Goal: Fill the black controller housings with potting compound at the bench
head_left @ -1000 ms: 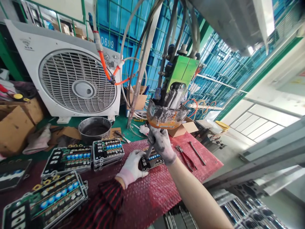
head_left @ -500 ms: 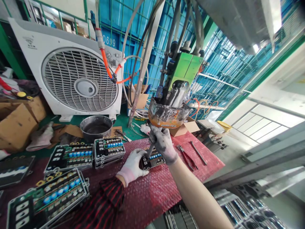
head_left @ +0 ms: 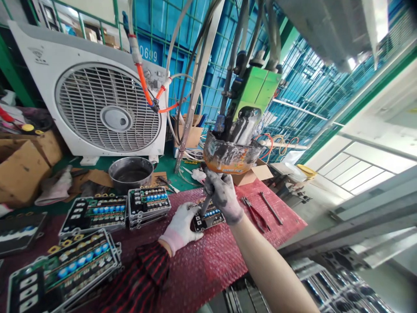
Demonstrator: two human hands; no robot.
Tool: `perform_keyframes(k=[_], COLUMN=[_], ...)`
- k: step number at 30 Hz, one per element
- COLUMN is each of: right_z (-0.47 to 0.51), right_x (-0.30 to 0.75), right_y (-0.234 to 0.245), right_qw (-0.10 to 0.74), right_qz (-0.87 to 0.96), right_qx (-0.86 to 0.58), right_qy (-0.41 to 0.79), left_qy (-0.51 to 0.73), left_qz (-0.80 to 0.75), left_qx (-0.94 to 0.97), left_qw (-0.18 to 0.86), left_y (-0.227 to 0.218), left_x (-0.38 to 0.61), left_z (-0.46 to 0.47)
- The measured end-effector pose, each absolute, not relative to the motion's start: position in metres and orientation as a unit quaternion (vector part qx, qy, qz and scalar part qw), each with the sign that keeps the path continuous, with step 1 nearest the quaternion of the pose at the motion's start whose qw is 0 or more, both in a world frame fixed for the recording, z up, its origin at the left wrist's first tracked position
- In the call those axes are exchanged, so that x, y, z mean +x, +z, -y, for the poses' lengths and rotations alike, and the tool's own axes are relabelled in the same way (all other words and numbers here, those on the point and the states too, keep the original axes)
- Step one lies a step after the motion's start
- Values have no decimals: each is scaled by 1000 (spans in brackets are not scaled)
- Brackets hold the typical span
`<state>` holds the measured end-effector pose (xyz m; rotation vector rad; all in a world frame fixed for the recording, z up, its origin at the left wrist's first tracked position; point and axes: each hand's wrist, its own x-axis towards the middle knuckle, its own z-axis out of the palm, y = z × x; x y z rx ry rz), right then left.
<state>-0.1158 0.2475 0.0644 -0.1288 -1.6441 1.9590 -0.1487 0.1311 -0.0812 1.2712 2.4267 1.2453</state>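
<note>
Under my right hand lies a circuit board in a metal housing (head_left: pixel 213 221), with a row of blue capacitors, flat on red bubble wrap. My left hand (head_left: pixel 183 226), in a white glove, grips the board's left end with thumb and fingers on opposite sides. My right hand (head_left: pixel 224 195), in a grey-stained glove, is closed around a grey dispensing nozzle (head_left: pixel 204 206) whose tip points down at the board's left part. Just above that hand hangs a smeared plastic cup (head_left: pixel 230 158) under a green dispensing head (head_left: pixel 256 93). The nozzle's upper part is hidden by my fingers.
Several more circuit boards (head_left: pixel 94 213) lie left, some stacked. A metal bowl (head_left: pixel 130 171) of dark material and a large fan (head_left: pixel 107 108) stand behind. Red-handled pliers (head_left: pixel 256 215) and a metal rod (head_left: pixel 271 208) rest right on the bubble wrap (head_left: pixel 208 269). Hoses hang overhead.
The green dispensing head and its cup have shifted slightly to the right. Both hands keep the same hold, and the board has barely moved.
</note>
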Motion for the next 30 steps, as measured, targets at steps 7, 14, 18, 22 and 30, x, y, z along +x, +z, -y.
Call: perform_keyframes(k=[7,14,18,22,30], right_z=[-247,-250,-250,-249,-251], right_x=[-114,-115,-115,-115,-122], right_y=[67,63,63,64,64], right_qw=[284,281,282,281,273], right_qz=[615,612,609,617,605], right_qx=[-46,-27,-24,-24,-66], right_qy=[734,738,741,735,745], left_qy=[391,393,393,395,354], left_qz=[-811,-809,-808,-808,-828], left_qx=[433,433,435,433,431], left_qw=[53,54,55,55,60], left_y=[-82,-81,-83,-85,-73], left_x=[-149,-149,-150,-150,-149], left_z=[-131,-132,-132,-132,-131])
